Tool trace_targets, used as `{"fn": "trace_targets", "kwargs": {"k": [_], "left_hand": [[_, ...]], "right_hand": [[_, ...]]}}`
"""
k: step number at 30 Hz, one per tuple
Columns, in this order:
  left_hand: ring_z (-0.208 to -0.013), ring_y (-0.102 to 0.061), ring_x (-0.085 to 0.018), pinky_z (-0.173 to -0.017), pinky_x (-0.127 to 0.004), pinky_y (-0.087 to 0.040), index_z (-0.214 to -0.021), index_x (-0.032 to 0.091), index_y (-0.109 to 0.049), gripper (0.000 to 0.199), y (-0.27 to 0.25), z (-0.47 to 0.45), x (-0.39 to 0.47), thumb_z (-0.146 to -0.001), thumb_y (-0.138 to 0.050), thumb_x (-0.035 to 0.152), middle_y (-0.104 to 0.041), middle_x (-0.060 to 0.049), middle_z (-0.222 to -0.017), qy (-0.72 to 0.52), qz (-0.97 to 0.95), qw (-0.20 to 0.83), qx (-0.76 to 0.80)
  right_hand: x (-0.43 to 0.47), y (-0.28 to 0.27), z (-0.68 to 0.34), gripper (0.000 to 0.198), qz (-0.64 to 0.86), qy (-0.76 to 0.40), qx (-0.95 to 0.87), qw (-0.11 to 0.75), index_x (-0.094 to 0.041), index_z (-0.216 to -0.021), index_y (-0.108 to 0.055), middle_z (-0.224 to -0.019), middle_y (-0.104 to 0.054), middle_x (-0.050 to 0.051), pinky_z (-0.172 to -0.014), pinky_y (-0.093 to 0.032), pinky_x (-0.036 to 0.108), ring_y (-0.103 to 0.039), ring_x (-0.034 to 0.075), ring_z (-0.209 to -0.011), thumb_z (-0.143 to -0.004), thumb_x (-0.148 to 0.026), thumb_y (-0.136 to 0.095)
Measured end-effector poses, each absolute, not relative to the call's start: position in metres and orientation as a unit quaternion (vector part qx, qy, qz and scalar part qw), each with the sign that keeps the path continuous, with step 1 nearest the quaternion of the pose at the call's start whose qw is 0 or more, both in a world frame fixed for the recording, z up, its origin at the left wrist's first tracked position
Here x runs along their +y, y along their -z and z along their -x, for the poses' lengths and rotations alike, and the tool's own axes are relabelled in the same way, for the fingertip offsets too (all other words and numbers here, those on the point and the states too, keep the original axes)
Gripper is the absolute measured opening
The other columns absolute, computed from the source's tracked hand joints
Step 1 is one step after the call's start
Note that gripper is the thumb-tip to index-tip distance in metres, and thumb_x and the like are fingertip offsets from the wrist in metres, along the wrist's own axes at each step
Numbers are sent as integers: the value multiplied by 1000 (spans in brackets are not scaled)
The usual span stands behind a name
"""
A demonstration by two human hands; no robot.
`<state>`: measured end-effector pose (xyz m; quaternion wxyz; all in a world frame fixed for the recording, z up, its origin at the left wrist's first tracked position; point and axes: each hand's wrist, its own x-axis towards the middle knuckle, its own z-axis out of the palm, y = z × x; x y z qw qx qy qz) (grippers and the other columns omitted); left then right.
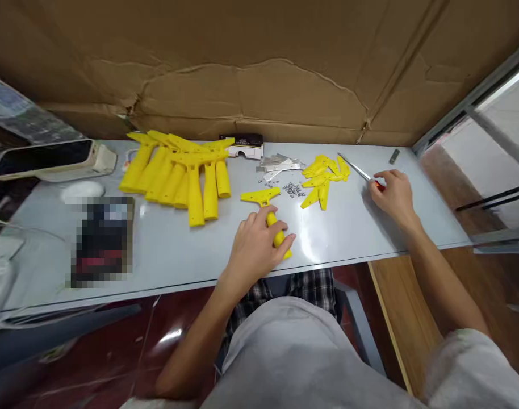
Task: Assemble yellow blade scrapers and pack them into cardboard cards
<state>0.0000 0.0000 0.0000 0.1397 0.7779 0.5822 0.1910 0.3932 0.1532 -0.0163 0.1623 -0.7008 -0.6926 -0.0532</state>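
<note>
My left hand (253, 244) is closed around the handle of a yellow plastic scraper (259, 196), which lies on the table near its front edge with its wide head pointing away from me. Over to the right, the fingers of my right hand (393, 196) are closed on the red handle of a screwdriver (355, 166). Its metal shaft points up and left. Between the hands are a small heap of screws (293, 190), several flat yellow plastic pieces (321, 179) and a pile of thin metal blades (280, 166).
Several yellow scraper handles (174, 176) are piled at left. Behind them stands a black and white box (246, 145) against a cardboard wall (251, 91). A small metal plate (394, 156) lies back right. A phone-like device (50, 159) and a blurred dark item (104, 241) occupy the left end.
</note>
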Motion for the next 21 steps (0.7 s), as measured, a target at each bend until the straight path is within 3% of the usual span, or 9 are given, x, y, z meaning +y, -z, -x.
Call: {"fn": "trace_targets", "kwargs": {"k": [4,10,13,15,17,19,21], "left_hand": [[-129,-69,-39,-114,-57,-57,-101,13,-83,27,-5,13,9,-102,-60,27,-66,-18,-149,-164,-791,174,563],[-117,-76,-35,-107,-53,-61,-101,13,-82,25,-36,36,38,-92,-60,19,-72,-16,-141,-93,-833,208,504],[-118,-76,-30,-108,-48,-60,-103,19,-83,25,-57,47,59,-85,-65,20,-75,-10,-137,-187,-844,189,466],[-119,-74,-29,-96,-42,-63,-99,23,-83,23,-64,51,73,-80,-69,19,-76,-7,-132,-281,-827,177,454],[-123,-71,-28,-76,-32,-61,-92,24,-80,17,-63,51,83,-78,-72,18,-74,-7,-134,-370,-786,190,458],[-123,-69,-28,-62,-25,-55,-84,22,-75,8,-53,47,86,-78,-76,18,-73,-9,-130,-432,-748,208,459],[-116,-71,-26,-59,-24,-53,-82,21,-73,5,-39,40,85,-79,-77,18,-72,-11,-128,-433,-745,245,444]], "right_hand": [[149,22,-373,46,672,41,-722,157,-16,-118,-82,-118,-70,16,-106,-47,44,-57,29,-116,-101,-45,-51],[173,-5,-340,43,551,71,-804,211,-15,-110,-81,-117,-71,14,-104,-46,43,-57,24,-109,-102,-44,-51],[198,-25,-310,37,481,30,-841,246,-16,-110,-81,-113,-71,10,-100,-47,39,-57,21,-108,-99,-41,-56],[207,-34,-284,33,457,-15,-845,275,-17,-106,-80,-107,-71,9,-97,-48,37,-59,18,-102,-99,-41,-59],[205,-40,-255,38,433,-120,-839,307,-15,-99,-78,-104,-71,9,-93,-51,33,-61,14,-94,-101,-50,-63],[193,-44,-229,57,427,-320,-787,312,-15,-113,-74,-107,-72,10,-77,-52,26,-61,9,-82,-104,-69,-58],[177,-45,-207,76,415,-487,-706,303,-16,-123,-68,-109,-73,11,-61,-47,24,-60,7,-71,-94,-85,-63]]}}
